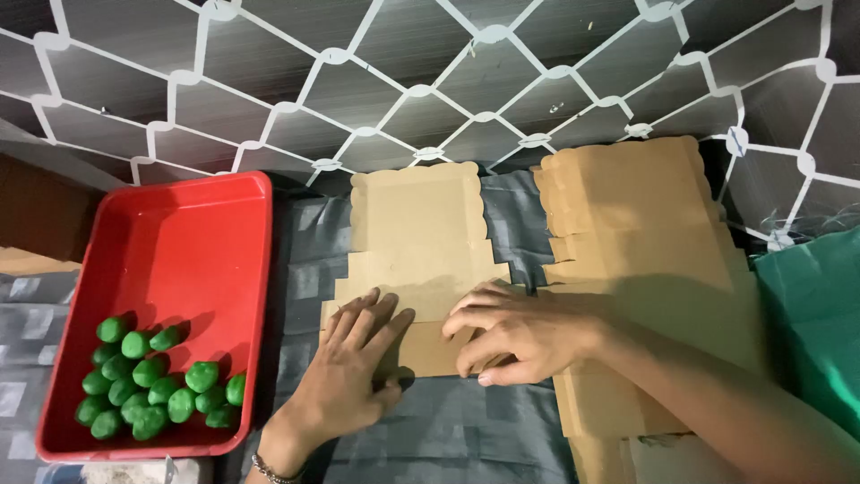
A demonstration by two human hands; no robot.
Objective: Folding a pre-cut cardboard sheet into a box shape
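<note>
A flat brown cardboard box blank (417, 235) with scalloped edges lies on the grey cloth in front of me. My left hand (351, 369) rests flat on its near left part, fingers spread. My right hand (511, 333) presses on the near right part, fingers curled over the cardboard's lower flap. Neither hand lifts the sheet off the surface.
A stack of the same brown cardboard blanks (638, 233) lies to the right. At the left stands a red plastic tray (193, 242) holding several green balls (157, 381) in its near corner. Teal cloth (815, 305) sits far right, and a patterned wall stands behind.
</note>
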